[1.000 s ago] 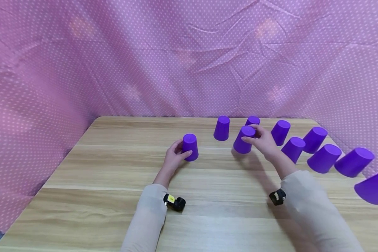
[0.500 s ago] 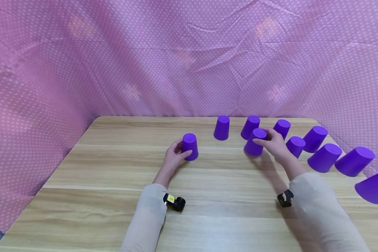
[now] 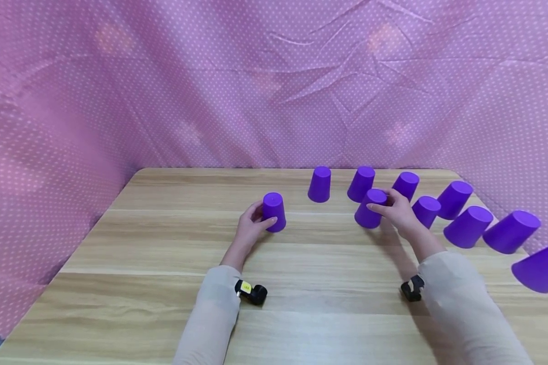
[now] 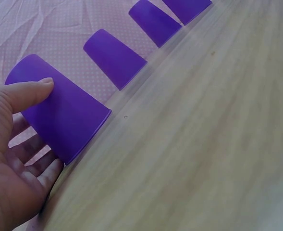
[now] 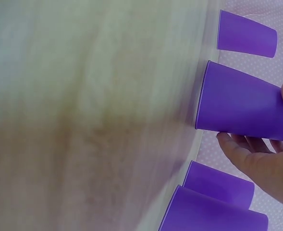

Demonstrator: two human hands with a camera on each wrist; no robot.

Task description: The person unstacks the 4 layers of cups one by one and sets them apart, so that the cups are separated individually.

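Observation:
Upside down on the table stands a purple cup (image 3: 274,213), and my left hand (image 3: 250,225) grips it from the left. The left wrist view shows the thumb (image 4: 35,92) across the near side of this cup (image 4: 67,113), with the other fingers behind it. Farther right, my right hand (image 3: 399,213) holds a second upside-down purple cup (image 3: 369,212) between thumb and fingers. In the right wrist view that cup's (image 5: 242,103) rim is at the tabletop; whether it touches I cannot tell. A third purple cup (image 3: 361,185) stands just behind it.
Another inverted cup (image 3: 319,185) stands at the back, between my hands. Several more purple cups, such as one by the right edge (image 3: 511,232), run down the right side of the wooden table (image 3: 164,243). A pink dotted cloth (image 3: 237,91) hangs behind.
My right hand has carried its cup to the right and slightly towards me, uncovering the cup behind, then nearly stopped. The left hand keeps its grip in the same place.

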